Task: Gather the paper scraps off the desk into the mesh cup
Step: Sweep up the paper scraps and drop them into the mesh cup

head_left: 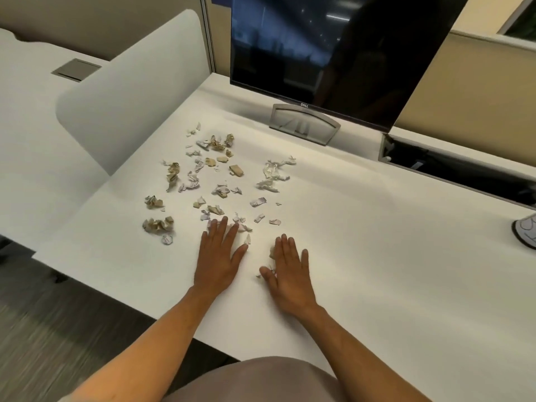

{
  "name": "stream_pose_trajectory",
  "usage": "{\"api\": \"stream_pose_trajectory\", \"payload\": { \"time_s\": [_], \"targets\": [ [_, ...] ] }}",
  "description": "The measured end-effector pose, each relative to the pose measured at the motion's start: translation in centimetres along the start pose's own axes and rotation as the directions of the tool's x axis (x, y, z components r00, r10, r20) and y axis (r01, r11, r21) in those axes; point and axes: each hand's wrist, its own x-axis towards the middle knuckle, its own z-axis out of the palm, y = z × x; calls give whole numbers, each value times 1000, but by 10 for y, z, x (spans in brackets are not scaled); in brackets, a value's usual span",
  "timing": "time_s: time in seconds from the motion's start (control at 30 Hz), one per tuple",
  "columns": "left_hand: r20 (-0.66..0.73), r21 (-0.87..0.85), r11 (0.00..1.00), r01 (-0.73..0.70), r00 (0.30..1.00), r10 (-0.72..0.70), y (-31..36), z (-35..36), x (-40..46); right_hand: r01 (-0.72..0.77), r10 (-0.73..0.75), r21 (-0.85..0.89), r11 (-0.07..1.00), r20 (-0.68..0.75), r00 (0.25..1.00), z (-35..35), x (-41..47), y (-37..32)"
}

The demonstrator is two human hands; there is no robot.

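Resting flat on the white surface (362, 242), your left hand (219, 253) and right hand (288, 271) lie open, fingers straight, touching the nearest crumpled white and tan paper scraps (208, 181). Beyond, they're scattered toward the black monitor (333, 53). They look featherlight, soft; sweep them together. No mesh cup visible.

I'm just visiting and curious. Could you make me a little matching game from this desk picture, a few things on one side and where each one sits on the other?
Things:
1. monitor
2. left hand
3. right hand
4. paper scraps

Places:
A. flat on the desk, fingertips at the near edge of the scrap pile
B. scattered over the middle of the desk
C. standing at the back, screen dark
D. flat on the desk, a few scraps beside its thumb

Pairs: 1-C, 2-A, 3-D, 4-B
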Motion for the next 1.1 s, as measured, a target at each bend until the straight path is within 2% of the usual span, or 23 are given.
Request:
{"api": "stream_pose_trajectory", "payload": {
  "time_s": [0.1, 0.2, 0.37, 0.5, 0.57, 0.63, 0.73, 0.93, 1.1],
  "targets": [
    [-81, -56, 998, -10, 997, 5, -5, -5, 5, -42, 53, 128, 991, -79, 996, -11, 15, 6],
    [-125, -74, 996, 43, 991, -52, -12, -8, 14, -54, 55, 45, 998, -21, 998, -19, 24, 13],
    [-110, -94, 987, 133, 984, -143, -23, -6, 31, 192, -170, -178, 965, 132, 977, -19, 21, 23],
    [-67, -84, 992, 89, 993, -94, -22, -4, 45, 297, -277, -116, 948, 161, 947, -26, 25, 28],
    [-31, -77, 997, 2, 999, -4, -20, -3, 45, 270, -269, -10, 963, 87, 959, -32, 34, 27],
    [-26, -52, 993, -104, 994, 103, -20, -1, 40, 201, -198, 94, 975, -38, 979, -40, 49, 24],
    [-53, -88, 989, -115, 992, 111, -21, 0, 38, 98, -63, 178, 979, -193, 979, -54, 84, 21],
    [-101, -117, 984, -134, 987, 123, -18, -2, 40, -48, 80, 148, 988, -221, 972, -77, 166, 27],
    [-102, -108, 986, -125, 988, 114, -18, -1, 41, -105, 127, 122, 987, -193, 973, -86, 216, 38]
  ]
}}
